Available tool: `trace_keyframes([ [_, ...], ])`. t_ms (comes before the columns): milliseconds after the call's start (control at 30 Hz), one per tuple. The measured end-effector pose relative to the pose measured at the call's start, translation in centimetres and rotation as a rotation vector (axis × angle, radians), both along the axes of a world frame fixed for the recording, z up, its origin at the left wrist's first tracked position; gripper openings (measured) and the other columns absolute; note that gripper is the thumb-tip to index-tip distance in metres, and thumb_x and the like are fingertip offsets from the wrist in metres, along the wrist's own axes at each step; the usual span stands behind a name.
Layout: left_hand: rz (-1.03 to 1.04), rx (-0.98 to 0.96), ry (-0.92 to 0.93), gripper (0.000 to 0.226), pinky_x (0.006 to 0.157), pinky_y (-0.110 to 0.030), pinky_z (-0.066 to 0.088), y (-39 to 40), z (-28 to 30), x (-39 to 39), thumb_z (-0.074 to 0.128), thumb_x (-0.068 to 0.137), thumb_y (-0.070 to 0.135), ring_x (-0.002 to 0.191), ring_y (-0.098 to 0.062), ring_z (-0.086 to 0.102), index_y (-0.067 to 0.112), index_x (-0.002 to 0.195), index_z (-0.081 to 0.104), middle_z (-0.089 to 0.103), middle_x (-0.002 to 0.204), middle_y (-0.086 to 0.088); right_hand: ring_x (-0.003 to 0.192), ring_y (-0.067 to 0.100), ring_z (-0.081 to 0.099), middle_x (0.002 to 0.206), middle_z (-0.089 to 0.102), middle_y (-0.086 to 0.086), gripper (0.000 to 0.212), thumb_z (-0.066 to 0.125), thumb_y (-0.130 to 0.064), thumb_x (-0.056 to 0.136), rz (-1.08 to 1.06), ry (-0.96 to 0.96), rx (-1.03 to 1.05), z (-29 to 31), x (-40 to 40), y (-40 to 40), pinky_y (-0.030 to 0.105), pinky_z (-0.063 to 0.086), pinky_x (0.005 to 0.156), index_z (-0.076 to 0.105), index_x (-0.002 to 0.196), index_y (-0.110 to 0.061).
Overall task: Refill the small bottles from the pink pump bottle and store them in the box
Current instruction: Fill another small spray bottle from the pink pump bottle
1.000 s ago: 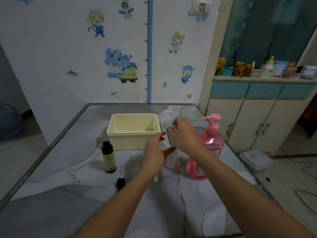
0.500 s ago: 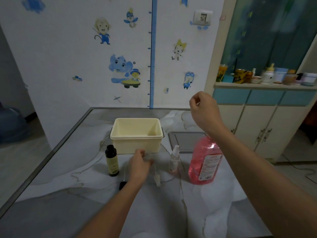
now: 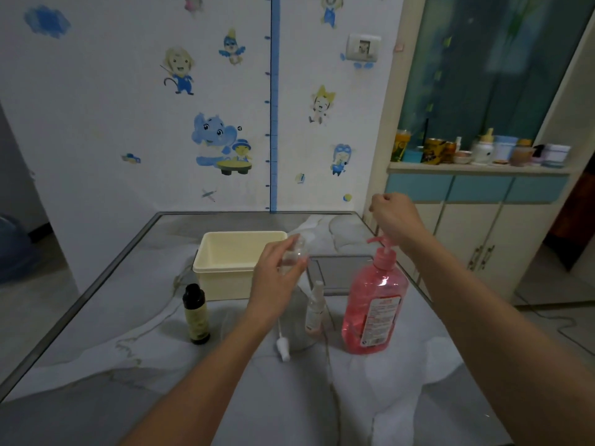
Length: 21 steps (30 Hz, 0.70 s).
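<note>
Left hand (image 3: 277,275) gripping small clear plastic bottle (image 3: 294,252), lifted left of tall translucent pink pump bottle (image 3: 373,304) | right hand (image 3: 394,217) hovering above pump, fingers curled, seemingly empty | cream rectangular plastic box (image 3: 231,262) waiting further left | advice: bringing mouth squarely under nozzle, pressing slowly.

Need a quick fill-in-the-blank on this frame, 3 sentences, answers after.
1. The left hand holds a small clear bottle in front of the ____ box.
2. The pump bottle on the table holds ____ liquid.
3. The dark bottle stands ____ of the box's front wall, upright.

Answers: cream; pink; left
</note>
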<state>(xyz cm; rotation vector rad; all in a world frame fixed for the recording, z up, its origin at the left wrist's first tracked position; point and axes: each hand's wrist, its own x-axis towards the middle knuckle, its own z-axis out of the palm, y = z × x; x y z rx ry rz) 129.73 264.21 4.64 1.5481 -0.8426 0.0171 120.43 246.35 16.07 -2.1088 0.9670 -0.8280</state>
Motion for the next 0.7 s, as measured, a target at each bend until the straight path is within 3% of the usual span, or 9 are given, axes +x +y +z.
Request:
trace_keyframes([
  [67, -0.058, 0.007, -0.019, 0.043, 0.079, -0.016, 0.050, -0.7, 0.6, -0.5, 0.067, 0.088, 0.025, 0.087, 0.003, 0.060, 0.036, 0.127, 0.054, 0.056, 0.113, 0.009, 0.076, 0.026, 0.058, 0.105, 0.066, 0.022, 0.041, 0.038, -0.025, 0.092, 0.012, 0.000, 0.167, -0.3, -0.4, -0.6, 0.034, 0.049, 0.070, 0.063, 0.109, 0.003],
  [133, -0.103, 0.014, 0.011, 0.046, 0.076, -0.016, 0.049, -1.3, 0.9, -1.0, 0.072, 0.084, 0.025, 0.084, -0.003, 0.060, 0.032, 0.127, 0.055, 0.060, 0.111, 0.008, 0.065, 0.019, 0.055, 0.111, 0.065, 0.023, 0.042, 0.039, -0.023, 0.092, 0.048, 0.026, 0.284, -0.7, -1.0, -0.8, 0.024, 0.046, 0.058, 0.060, 0.116, 0.004],
  [233, -0.125, 0.023, 0.053, 0.047, 0.083, -0.021, 0.050, -2.2, 1.0, -1.6, 0.079, 0.076, 0.027, 0.094, -0.005, 0.061, 0.029, 0.117, 0.057, 0.064, 0.107, 0.013, 0.054, 0.013, 0.049, 0.076, 0.062, 0.009, 0.038, 0.038, -0.021, 0.094, 0.085, 0.071, 0.361, -1.4, -1.3, -0.8, 0.020, 0.038, 0.049, 0.064, 0.108, 0.003],
  [300, -0.131, 0.016, 0.048, 0.042, 0.082, -0.028, 0.055, -2.6, 1.1, -2.0, 0.081, 0.074, 0.028, 0.091, -0.001, 0.061, 0.028, 0.112, 0.063, 0.066, 0.103, 0.017, 0.053, 0.013, 0.049, 0.066, 0.057, 0.003, 0.033, 0.037, -0.021, 0.095, 0.101, 0.087, 0.399, -1.7, -1.4, -0.7, 0.020, 0.038, 0.050, 0.065, 0.089, -0.005],
  [400, -0.143, -0.002, 0.040, 0.040, 0.080, -0.028, 0.056, -3.2, 1.6, -2.5, 0.082, 0.074, 0.025, 0.081, 0.003, 0.059, 0.024, 0.111, 0.067, 0.068, 0.099, 0.018, 0.052, 0.013, 0.048, 0.064, 0.055, 0.003, 0.029, 0.038, -0.018, 0.094, 0.114, 0.098, 0.426, -1.4, -1.5, -0.4, 0.019, 0.037, 0.050, 0.059, 0.074, -0.010],
  [500, -0.168, -0.014, 0.084, 0.040, 0.079, -0.041, 0.059, -4.0, 1.8, -2.6, 0.082, 0.074, 0.024, 0.084, -0.003, 0.062, 0.025, 0.111, 0.067, 0.069, 0.102, 0.015, 0.053, 0.012, 0.045, 0.071, 0.057, 0.005, 0.027, 0.039, -0.009, 0.095, 0.128, 0.228, 0.403, -1.1, -1.1, -0.4, 0.019, 0.034, 0.050, 0.062, 0.083, -0.005],
  [567, -0.179, -0.014, 0.101, 0.038, 0.079, -0.045, 0.059, -4.4, 1.8, -2.7, 0.081, 0.074, 0.025, 0.088, -0.008, 0.063, 0.028, 0.109, 0.067, 0.069, 0.103, 0.015, 0.055, 0.011, 0.043, 0.073, 0.057, 0.006, 0.030, 0.038, -0.003, 0.096, 0.133, 0.327, 0.375, -1.1, -1.1, -0.3, 0.020, 0.032, 0.050, 0.061, 0.077, -0.003],
  [633, -0.184, -0.013, 0.102, 0.038, 0.079, -0.047, 0.058, -4.7, 1.9, -2.7, 0.081, 0.074, 0.025, 0.089, -0.010, 0.064, 0.030, 0.108, 0.066, 0.069, 0.103, 0.015, 0.054, 0.013, 0.046, 0.067, 0.055, 0.004, 0.032, 0.038, -0.009, 0.096, 0.131, 0.254, 0.397, -1.2, -1.0, -0.4, 0.020, 0.035, 0.051, 0.059, 0.071, -0.008],
  [700, -0.190, 0.003, 0.088, 0.039, 0.081, -0.047, 0.058, -5.0, 1.8, -2.8, 0.081, 0.074, 0.024, 0.090, -0.011, 0.064, 0.029, 0.109, 0.066, 0.069, 0.104, 0.015, 0.054, 0.015, 0.047, 0.065, 0.054, 0.004, 0.029, 0.040, -0.011, 0.094, 0.119, 0.212, 0.406, -1.4, -0.9, -0.7, 0.020, 0.036, 0.052, 0.066, 0.084, -0.005],
])
